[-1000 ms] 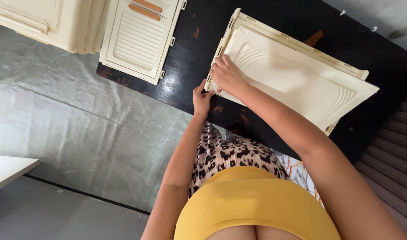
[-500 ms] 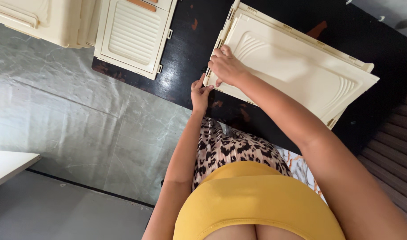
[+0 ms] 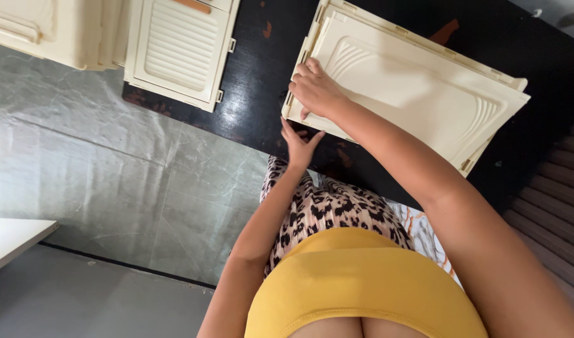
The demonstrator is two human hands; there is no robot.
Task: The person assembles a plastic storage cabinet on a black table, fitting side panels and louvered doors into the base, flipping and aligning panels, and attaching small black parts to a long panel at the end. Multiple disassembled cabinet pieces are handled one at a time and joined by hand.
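a stack of cream moulded panels [image 3: 418, 87] is laid flat on the dark table [image 3: 262, 87], its near left corner close to the table's front edge. the right hand [image 3: 315, 91] is pressed on that corner from above, fingers curled over the top panel's rim; the left hand [image 3: 299, 145] is reached up from below the same corner, fingers half spread and touching the underside or edge, though what exactly is gripped there cannot be told. the stack sits askew, the lower panel jutting past the upper at the far right. if the corner is lifted from one end only, the top panel could be slid off the one beneath, or the left fingers pinched between panel and table. a ribbed cream cabinet door [image 3: 177, 47] lies well apart to the left and could be struck only by a wide swing.
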